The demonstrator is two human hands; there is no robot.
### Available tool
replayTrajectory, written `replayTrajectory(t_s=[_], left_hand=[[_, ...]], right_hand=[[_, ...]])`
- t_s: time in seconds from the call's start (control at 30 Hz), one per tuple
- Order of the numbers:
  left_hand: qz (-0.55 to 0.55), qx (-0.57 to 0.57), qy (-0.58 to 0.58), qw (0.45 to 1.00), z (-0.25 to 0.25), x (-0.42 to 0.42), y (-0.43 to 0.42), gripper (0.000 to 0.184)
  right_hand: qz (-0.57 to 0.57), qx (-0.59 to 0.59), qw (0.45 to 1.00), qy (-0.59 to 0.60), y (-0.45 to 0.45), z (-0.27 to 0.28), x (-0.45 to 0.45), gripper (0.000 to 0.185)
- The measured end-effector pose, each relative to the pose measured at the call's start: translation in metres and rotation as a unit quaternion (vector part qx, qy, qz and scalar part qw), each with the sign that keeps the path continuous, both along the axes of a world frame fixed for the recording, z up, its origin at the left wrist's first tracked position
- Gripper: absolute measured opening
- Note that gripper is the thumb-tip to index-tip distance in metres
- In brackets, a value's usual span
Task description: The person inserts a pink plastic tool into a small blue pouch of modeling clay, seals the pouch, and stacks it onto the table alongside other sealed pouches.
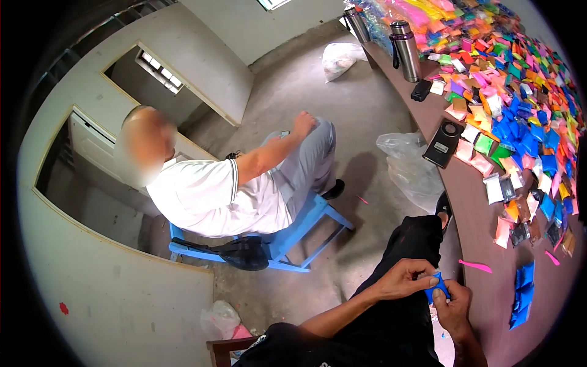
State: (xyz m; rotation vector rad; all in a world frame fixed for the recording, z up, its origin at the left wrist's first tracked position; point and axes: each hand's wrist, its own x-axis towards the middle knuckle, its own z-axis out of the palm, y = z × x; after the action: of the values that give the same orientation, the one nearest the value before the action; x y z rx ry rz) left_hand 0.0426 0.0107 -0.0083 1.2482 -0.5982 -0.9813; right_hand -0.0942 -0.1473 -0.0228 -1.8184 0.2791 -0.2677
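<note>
Over my lap, beside the table edge, both hands are closed on a small blue packet. My left hand pinches its upper end between thumb and fingers. Gripping the lower right side is my right hand, whose thumb lies against the packet. The fingers partly cover it, so its contents cannot be made out. On the table to the right lies a row of blue packets. Nearer my hands is a pink plastic stick, and a second pink stick lies beyond it.
Many colourful packets are heaped along the brown table. A black device and a steel flask stand near its edge. A clear plastic bag is on the floor. A person sits on a blue chair to the left.
</note>
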Motion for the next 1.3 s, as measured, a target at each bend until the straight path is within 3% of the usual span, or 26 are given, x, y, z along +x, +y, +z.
replayTrajectory(t_s=[0.27, 0.33, 0.57, 0.87, 1.07, 1.17, 1.3], left_hand=[[0.000, 0.025, -0.057, 0.998, 0.002, 0.000, 0.002, 0.017], [0.025, 0.017, 0.013, 0.999, -0.003, -0.003, -0.001, 0.018], [-0.007, 0.021, 0.000, 1.000, -0.014, 0.000, 0.003, 0.019], [-0.010, -0.004, 0.000, 1.000, -0.005, -0.003, 0.000, 0.023], [-0.044, 0.012, -0.017, 0.999, -0.006, 0.003, 0.005, 0.026], [-0.070, 0.037, -0.098, 0.992, 0.000, 0.003, 0.005, 0.026], [-0.032, 0.029, -0.011, 0.999, 0.013, -0.010, -0.001, 0.024]], right_hand=[[-0.005, -0.022, 1.000, -0.009, -0.002, -0.007, 0.002, 0.021], [0.007, -0.011, 1.000, -0.022, -0.003, -0.009, 0.001, 0.022], [0.030, -0.002, 1.000, 0.007, 0.000, -0.001, 0.002, 0.023], [-0.036, 0.006, 0.998, -0.053, -0.002, -0.018, -0.003, 0.018], [-0.051, 0.088, 0.994, -0.031, 0.005, 0.000, 0.000, 0.017], [-0.046, 0.041, 0.997, -0.044, -0.002, -0.004, -0.001, 0.016], [-0.072, 0.037, 0.994, -0.074, -0.002, -0.013, -0.003, 0.015]])
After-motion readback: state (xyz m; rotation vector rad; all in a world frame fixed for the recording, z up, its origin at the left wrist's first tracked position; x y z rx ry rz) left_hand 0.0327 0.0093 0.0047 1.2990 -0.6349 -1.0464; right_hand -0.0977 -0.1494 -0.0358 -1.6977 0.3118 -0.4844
